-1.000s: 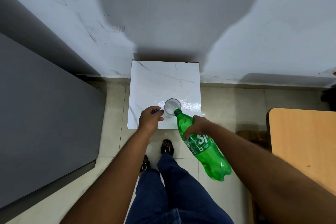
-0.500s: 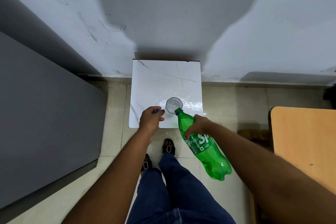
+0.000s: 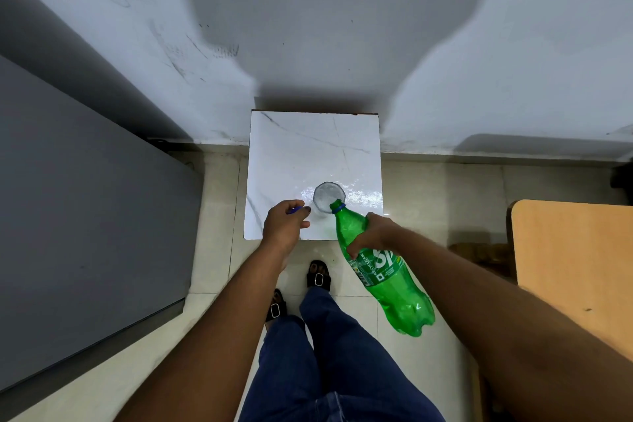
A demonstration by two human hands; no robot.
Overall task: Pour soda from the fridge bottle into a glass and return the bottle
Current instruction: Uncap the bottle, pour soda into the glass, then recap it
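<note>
A clear glass (image 3: pixel 328 196) stands on a small white marble-top table (image 3: pixel 308 147), near its front edge. My right hand (image 3: pixel 371 231) grips a green soda bottle (image 3: pixel 380 271) around its upper body and tilts it, with the open mouth over the glass's rim. My left hand (image 3: pixel 284 224) hovers just left of the glass with its fingers closed around a small blue bottle cap (image 3: pixel 294 210). Liquid in the glass shows as a pale foamy surface.
A grey fridge (image 3: pixel 78 226) fills the left side. A wooden table (image 3: pixel 575 267) stands at the right. A white wall lies behind the small table. My legs in blue jeans and black sandals stand on the tiled floor (image 3: pixel 428 188) in front of it.
The bottle's base has lifted slightly, so the tilt is steeper and the mouth sits further over the glass. My left hand has stayed in place.
</note>
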